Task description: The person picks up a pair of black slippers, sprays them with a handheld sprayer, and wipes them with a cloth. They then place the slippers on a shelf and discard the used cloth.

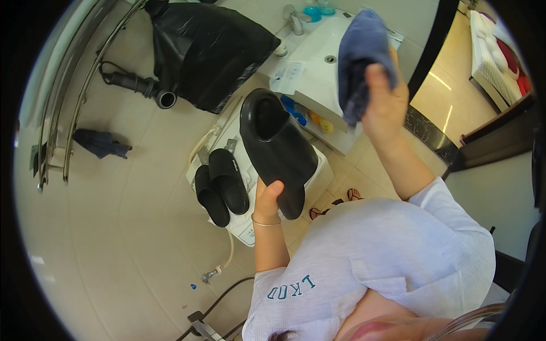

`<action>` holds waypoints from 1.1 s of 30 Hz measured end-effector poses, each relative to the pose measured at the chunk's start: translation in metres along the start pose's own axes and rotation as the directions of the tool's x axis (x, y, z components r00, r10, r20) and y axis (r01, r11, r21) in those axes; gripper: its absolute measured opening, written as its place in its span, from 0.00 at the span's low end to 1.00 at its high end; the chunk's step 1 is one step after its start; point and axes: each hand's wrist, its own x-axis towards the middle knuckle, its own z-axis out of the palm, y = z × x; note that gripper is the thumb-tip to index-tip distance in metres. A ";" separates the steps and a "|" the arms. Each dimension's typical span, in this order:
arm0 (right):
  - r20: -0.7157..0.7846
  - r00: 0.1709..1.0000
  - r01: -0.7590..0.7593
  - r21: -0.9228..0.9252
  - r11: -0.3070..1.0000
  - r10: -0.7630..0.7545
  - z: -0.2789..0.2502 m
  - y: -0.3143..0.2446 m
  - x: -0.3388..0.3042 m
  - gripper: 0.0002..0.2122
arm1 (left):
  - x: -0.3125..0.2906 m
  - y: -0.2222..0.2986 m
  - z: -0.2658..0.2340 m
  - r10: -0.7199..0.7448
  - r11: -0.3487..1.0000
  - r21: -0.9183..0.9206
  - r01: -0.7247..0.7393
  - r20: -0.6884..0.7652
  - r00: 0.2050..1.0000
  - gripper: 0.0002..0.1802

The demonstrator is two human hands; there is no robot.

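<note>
My left hand [267, 202], a bracelet at its wrist, grips a black slipper [278, 145] and holds it up in front of me. A narrower black part sticks out beneath the slipper; I cannot tell whether it belongs to a second one. Raised to the right, my right hand [387, 105] is closed around a bunched blue-grey cloth [361, 57]. The cloth is apart from the slipper and hangs in front of the washbasin. Two more black slippers, one [229, 176] beside the other [211, 196], lie on a white appliance top [249, 232] left of my left hand.
A white washbasin [310, 68] with a metal tap [294, 21] stands ahead. On the left wall hang a black plastic bag [210, 48], a hair dryer [133, 85], a dark cloth [102, 143] and a metal rail [85, 85]. A doorway at the right shows a bed [486, 62].
</note>
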 end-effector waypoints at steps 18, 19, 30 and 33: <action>0.640 0.560 -0.826 0.381 0.416 0.526 0.012 0.000 -0.008 0.13 | 0.003 0.016 0.023 -0.086 0.965 0.262 0.018 0.250 0.964 0.54; 0.612 0.594 -0.796 0.541 0.272 0.522 0.012 -0.002 -0.007 0.16 | 0.005 0.017 0.019 -0.092 0.961 0.274 0.026 0.228 0.969 0.52; 0.766 0.620 0.173 -0.348 0.921 0.173 0.035 0.051 -0.007 0.14 | 0.010 0.006 0.001 -0.248 0.937 0.299 0.179 0.214 0.945 0.46; 0.439 0.864 -0.079 -0.364 0.928 0.246 0.029 0.073 0.024 0.18 | 0.000 0.006 -0.005 -0.267 0.961 0.000 0.277 0.271 0.925 0.51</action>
